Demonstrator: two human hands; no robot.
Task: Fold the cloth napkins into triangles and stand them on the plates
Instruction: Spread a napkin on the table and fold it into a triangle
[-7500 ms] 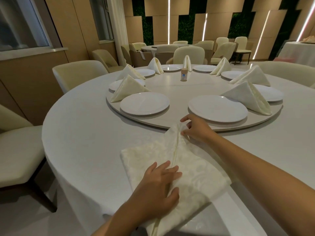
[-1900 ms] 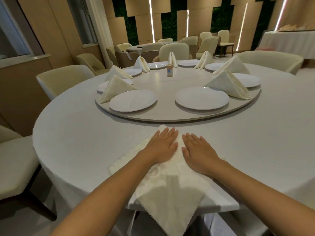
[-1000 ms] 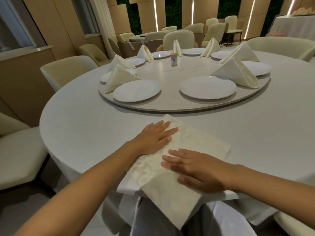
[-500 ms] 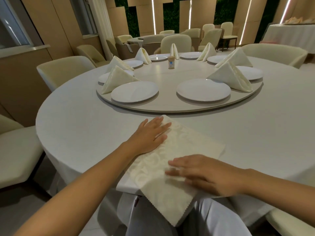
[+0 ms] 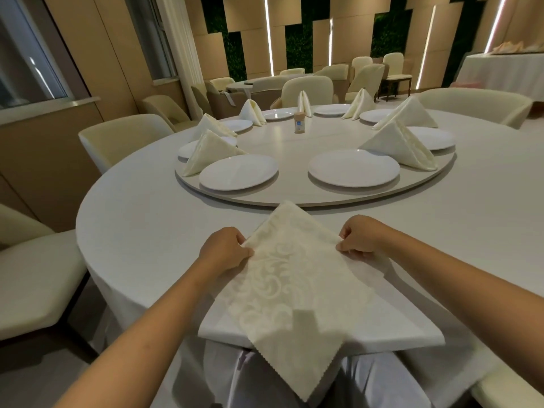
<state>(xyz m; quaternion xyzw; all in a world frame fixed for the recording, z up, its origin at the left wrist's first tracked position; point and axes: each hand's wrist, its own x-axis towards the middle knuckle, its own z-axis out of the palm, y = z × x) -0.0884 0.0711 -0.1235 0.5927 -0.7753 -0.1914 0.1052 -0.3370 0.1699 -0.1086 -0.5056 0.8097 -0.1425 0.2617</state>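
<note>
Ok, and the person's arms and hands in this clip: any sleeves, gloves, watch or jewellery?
None that show. The left hand and right hand are both bare, with no gloves, and no rings visible on the parts of the fingers in view. Both forearms are uncovered up to the frame edge, without sleeves, watch or bracelet at the wrists.

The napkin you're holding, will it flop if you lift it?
Probably floppy: the napkin already droops over the table edge. Likely light, since each hand, left and right, only pinches a corner. Folded ones stand, so creases may stiffen it.
</note>
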